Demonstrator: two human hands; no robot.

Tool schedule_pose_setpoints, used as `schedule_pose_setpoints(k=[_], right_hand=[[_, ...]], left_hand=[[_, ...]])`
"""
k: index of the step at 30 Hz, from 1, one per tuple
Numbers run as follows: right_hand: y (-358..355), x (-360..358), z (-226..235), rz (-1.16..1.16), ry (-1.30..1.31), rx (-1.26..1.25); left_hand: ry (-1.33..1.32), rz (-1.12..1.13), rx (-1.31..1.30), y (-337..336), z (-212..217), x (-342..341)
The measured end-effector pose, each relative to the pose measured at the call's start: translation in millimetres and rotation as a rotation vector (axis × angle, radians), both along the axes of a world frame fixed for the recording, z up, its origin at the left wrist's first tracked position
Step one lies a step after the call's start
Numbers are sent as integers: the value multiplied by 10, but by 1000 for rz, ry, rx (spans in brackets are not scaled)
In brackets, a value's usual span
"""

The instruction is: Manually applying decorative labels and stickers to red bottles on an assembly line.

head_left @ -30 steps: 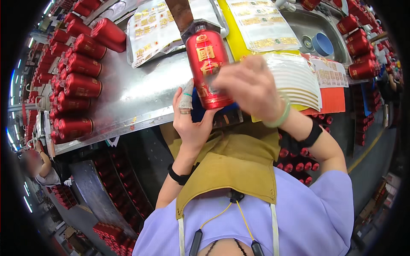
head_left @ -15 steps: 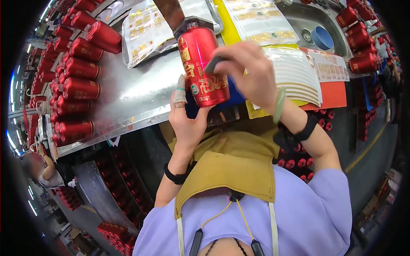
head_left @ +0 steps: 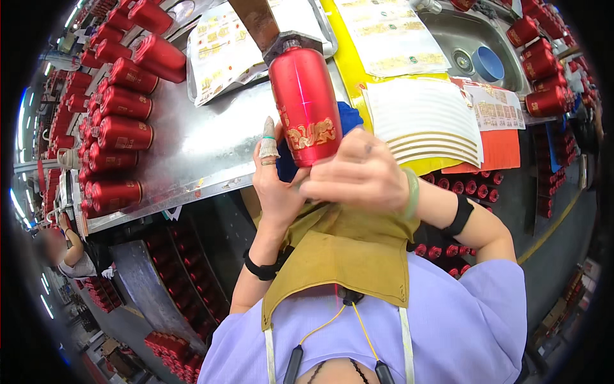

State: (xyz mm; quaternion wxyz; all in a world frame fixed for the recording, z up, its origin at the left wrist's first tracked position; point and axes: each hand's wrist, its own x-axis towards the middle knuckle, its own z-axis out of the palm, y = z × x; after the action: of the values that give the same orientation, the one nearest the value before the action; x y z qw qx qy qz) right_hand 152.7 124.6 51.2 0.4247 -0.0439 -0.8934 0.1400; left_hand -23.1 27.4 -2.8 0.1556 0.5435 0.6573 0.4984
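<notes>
A glossy red bottle (head_left: 300, 89) lies tilted on the bench, its neck against a dark angled metal rest (head_left: 291, 42). Gold dragon-like decoration (head_left: 312, 133) runs round its lower part, and a thin bright line crosses its plain side. My left hand (head_left: 279, 191) is at the bottle's base on the left, with pale covers on its fingertips, holding the lower end. My right hand (head_left: 359, 171) is curled at the base's right side, slightly blurred. Whatever is inside its fingers is hidden. Blue cloth (head_left: 349, 118) shows behind the bottle.
Rows of red bottles (head_left: 125, 133) stand on the left of the metal bench (head_left: 211, 131). Sheets of gold stickers (head_left: 220, 45) lie behind, white gold-edged strips (head_left: 422, 121) to the right. A sink (head_left: 441, 29) holds a blue bowl (head_left: 488, 63). Another person (head_left: 77, 253) is far left.
The bottle has turned, bringing a plain side up and the large gold lettering out of sight. My right hand moved from the bottle's face down to its base; the dark block it held is hidden.
</notes>
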Motion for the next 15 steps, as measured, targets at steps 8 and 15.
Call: schedule_pose_setpoints(k=[8, 15], right_hand=[[395, -52, -120, -389, 60, 18], [415, -18, 2, -433, 121, -267]], left_hand=[[110, -66, -17, 1, -68, -74], [-17, -28, -58, 13, -11, -8]])
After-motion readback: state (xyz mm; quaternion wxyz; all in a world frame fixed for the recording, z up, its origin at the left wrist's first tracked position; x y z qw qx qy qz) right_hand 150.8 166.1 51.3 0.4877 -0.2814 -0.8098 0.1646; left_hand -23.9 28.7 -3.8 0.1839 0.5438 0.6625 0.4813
